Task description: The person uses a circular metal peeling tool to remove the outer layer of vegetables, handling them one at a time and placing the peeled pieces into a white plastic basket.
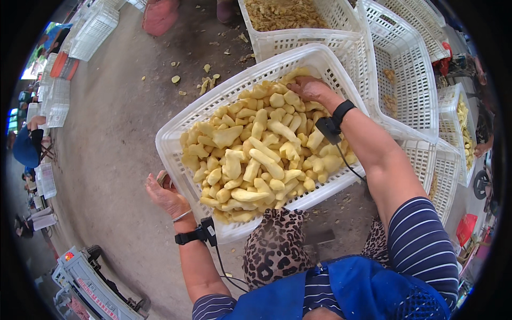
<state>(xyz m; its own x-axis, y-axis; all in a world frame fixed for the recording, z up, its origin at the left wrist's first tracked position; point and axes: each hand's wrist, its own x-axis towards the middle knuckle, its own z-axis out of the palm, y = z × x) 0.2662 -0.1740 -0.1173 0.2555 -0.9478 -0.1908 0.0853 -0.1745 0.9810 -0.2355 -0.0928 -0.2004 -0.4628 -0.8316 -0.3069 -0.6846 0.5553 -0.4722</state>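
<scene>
A white plastic crate (173,133) with slotted sides stands tilted in front of me, heaped with peeled yellow ginger (256,154). My right hand (310,88) reaches inside its far right corner, fingers curled down onto pieces of ginger. Outside the crate's left wall is my left hand (169,199), palm partly turned up and fingers bent. Between its thumb and fingers shows a small brownish thing that I cannot make out. Both wrists wear black straps with small cabled devices.
More white crates (408,69) stand at the right, and one at the back holds brownish scraps (285,14). Ginger bits (207,84) litter the floor beyond. A grey vehicle (96,285) is at lower left. My leopard-print knee (277,240) is against the crate's near side.
</scene>
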